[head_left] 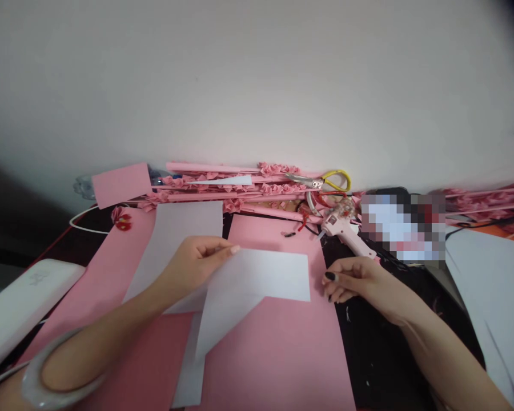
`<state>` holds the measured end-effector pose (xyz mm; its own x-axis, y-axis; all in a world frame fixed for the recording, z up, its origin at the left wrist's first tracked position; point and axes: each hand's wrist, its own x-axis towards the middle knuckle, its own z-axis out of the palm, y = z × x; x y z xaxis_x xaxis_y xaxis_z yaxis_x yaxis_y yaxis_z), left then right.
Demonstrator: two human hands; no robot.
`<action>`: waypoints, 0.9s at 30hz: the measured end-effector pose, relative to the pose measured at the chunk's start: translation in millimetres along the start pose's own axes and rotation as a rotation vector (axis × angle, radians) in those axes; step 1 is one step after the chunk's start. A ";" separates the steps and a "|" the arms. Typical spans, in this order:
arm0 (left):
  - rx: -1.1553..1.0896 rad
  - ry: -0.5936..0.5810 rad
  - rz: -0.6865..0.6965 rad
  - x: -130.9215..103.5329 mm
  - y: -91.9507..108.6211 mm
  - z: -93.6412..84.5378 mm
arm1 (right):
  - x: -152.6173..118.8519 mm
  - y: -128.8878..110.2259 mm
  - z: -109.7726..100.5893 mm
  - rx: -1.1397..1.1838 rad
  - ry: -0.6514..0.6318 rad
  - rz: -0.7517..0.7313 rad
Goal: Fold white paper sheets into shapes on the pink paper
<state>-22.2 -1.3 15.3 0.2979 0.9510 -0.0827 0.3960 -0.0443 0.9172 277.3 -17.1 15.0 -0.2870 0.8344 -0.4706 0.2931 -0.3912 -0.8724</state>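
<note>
My left hand (201, 260) pinches the upper edge of a white sheet of paper (274, 274) between thumb and fingers. The sheet is bent: one part stretches right, another hangs down toward me. Just past its right end, my right hand (353, 279) is loosely closed, with the fingers curled in and nothing visible in them. Under the held sheet lie large pink paper sheets (278, 354). Another white sheet (188, 228) lies behind and partly under my left hand, and a narrow white strip (191, 371) shows below.
Pink paper-flower stems (223, 194) line the wall, with yellow-handled scissors (317, 181) on them. A glue gun (346, 231) lies beyond my right hand, beside a blurred-out object (402, 228). A white device (34, 302) stands left; large white paper (492, 285) lies right.
</note>
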 end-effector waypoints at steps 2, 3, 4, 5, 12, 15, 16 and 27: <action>-0.005 0.022 0.005 1.1 -0.3 -2.8 | 1.3 1.5 -2.4 0.085 0.073 -0.057; -0.017 0.008 -0.005 1.3 -0.1 -2.2 | 2.0 1.7 -0.6 0.137 0.082 -0.094; -0.030 -0.015 -0.018 1.1 0.3 -0.3 | 2.8 1.5 3.0 0.182 0.074 -0.128; -0.043 -0.044 -0.033 0.8 0.8 2.6 | 3.4 1.1 8.2 0.211 0.050 -0.155; -0.022 -0.155 -0.032 -2.6 1.9 19.3 | 4.5 -0.4 36.5 0.022 -0.089 -0.196; -0.029 -0.124 -0.038 -1.3 0.3 13.1 | 2.9 1.4 25.2 0.084 -0.091 -0.113; -0.034 -0.100 -0.045 -0.5 -0.3 9.7 | 2.3 2.2 19.5 0.102 -0.068 -0.082; -0.198 -0.101 -0.178 2.3 -0.2 9.5 | 5.1 4.9 32.7 -0.034 0.053 -0.460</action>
<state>-13.3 -2.1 11.2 0.3283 0.9026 -0.2783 0.2752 0.1905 0.9423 247.5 -27.4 3.9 -0.3473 0.9373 -0.0279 0.1769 0.0362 -0.9836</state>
